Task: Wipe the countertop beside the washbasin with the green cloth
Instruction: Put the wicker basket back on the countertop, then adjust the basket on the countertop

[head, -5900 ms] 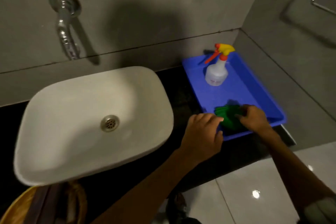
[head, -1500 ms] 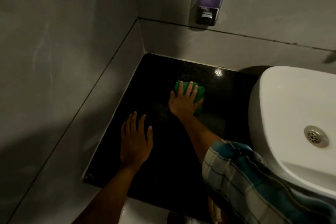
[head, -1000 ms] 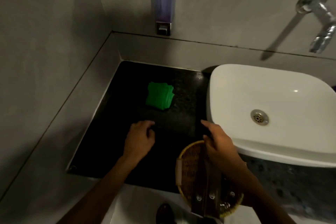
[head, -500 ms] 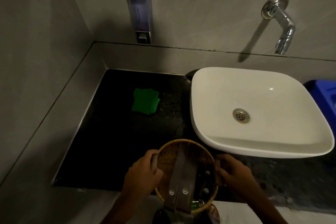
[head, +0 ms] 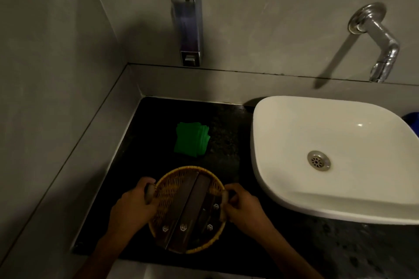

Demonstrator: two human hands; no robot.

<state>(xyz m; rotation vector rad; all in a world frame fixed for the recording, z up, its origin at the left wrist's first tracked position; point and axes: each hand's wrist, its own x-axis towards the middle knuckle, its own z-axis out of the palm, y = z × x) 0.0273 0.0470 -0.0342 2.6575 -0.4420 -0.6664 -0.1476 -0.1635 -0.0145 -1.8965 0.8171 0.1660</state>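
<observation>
The folded green cloth [head: 191,139] lies on the black countertop [head: 140,165], left of the white washbasin [head: 335,156], with no hand on it. Nearer to me, a round wicker basket [head: 172,190] holding dark flat packets sits over the countertop's front part. My left hand [head: 131,208] grips its left handle and my right hand [head: 242,206] grips its right handle. Whether the basket rests on the counter or hangs just above it I cannot tell.
A soap dispenser [head: 187,29] is fixed to the back wall above the counter. A chrome tap [head: 376,41] juts out over the basin. A grey wall closes the left side. A blue tray edge [head: 413,120] shows at far right.
Since the earlier frames, my right hand left the cloth on the counter. Both hands took the wicker basket by its handles and brought it up over the countertop's front.
</observation>
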